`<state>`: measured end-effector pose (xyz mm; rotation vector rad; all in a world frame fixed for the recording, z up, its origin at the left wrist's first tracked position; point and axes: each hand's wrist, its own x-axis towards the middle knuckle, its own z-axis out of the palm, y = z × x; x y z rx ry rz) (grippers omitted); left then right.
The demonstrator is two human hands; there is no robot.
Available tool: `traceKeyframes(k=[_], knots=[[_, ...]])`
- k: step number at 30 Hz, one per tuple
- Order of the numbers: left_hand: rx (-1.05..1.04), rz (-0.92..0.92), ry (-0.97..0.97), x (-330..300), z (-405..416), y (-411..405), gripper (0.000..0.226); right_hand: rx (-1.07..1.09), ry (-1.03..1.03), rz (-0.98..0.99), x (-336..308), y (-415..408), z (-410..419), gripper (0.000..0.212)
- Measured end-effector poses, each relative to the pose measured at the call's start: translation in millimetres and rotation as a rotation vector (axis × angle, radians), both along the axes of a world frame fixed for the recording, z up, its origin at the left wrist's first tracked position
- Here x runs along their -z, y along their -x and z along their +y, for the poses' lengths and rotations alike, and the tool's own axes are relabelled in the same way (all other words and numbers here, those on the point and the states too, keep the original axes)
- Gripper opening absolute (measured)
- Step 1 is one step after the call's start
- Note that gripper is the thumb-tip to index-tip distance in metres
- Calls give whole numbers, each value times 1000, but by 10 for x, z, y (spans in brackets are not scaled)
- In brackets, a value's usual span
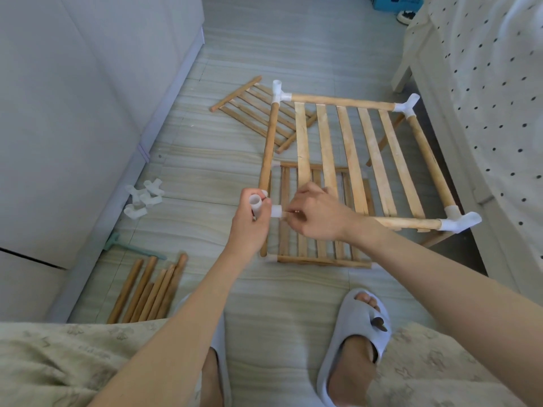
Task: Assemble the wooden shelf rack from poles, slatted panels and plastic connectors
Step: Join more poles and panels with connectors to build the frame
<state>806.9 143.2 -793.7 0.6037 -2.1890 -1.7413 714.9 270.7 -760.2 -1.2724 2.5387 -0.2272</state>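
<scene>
A slatted wooden shelf panel (349, 148) framed by round poles hangs tilted above the floor. White plastic connectors sit at its far left corner (277, 91), far right corner (408, 106) and near right corner (459, 221). At the near left corner my left hand (249, 227) is shut on a white connector (256, 203). The left pole (269, 148) runs down into that connector. My right hand (316, 214) grips the front pole (408, 223) where its end meets the connector's side socket (276, 210).
Another slatted panel (317, 248) lies on the floor under the frame, a third (255, 108) further back. Loose poles (152, 289) lie at the lower left, spare white connectors (144, 198) by the white cabinet (67, 113). A bed (484, 83) stands at the right. My slippered feet are below.
</scene>
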Motion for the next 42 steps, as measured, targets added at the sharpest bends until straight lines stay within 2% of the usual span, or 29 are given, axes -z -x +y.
traceKeyframes(k=[2,9,14,21,24,26,27,29,31,33,37,42], knots=[[-31,13,3,5,-12,10,3,-41,-39,24,68,-24,42,22],[-19,-8,71,60,48,-29,7,-34,63,-43,75,-35,83,22],[-13,-19,111,68,61,-30,12,-35,160,-20,112,-55,106,23],[-44,-29,193,126,164,-11,24,-36,201,18,133,-72,91,25],[50,-73,187,140,148,-15,37,-5,217,52,113,-62,161,32],[74,-126,58,98,153,10,50,-28,172,110,77,-42,220,43],[24,-135,-95,73,149,48,57,-41,141,138,48,-19,257,51],[-111,-138,-467,51,108,160,54,-62,69,170,-19,49,357,62],[-171,-211,-645,41,63,260,50,-114,-17,214,-66,113,473,59],[-152,-297,-693,37,49,350,48,-164,-37,249,-79,145,595,49],[-65,-349,-830,-42,28,578,40,-222,124,314,-16,130,687,24],[2,-350,-838,-15,129,664,40,-88,327,146,134,81,729,15]])
